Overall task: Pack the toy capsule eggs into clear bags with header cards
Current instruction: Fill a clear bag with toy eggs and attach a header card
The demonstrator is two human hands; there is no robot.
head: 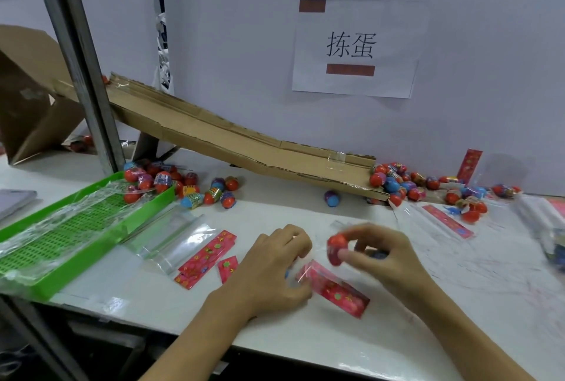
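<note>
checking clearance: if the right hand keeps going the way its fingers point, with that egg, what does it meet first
Probably the left hand, at the clear bag with its header card. The right hand pinches a red egg; depth is unclear.

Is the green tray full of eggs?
No, the green tray holds only clear plastic film; the eggs lie on the table beside it.

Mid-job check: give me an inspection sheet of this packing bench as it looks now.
Surface: white bench top, scuffed.
Job's things: red capsule egg at the mouth of a clear bag with pink header card; loose egg piles; spare pink header cards; empty clear bags.
Clutter: green slotted tray; cardboard chute.
Grippers: right hand pinches the egg; left hand grips the bag.
Cables: nothing seen.
Surroundings: paper wall sign; grey metal post.
</note>
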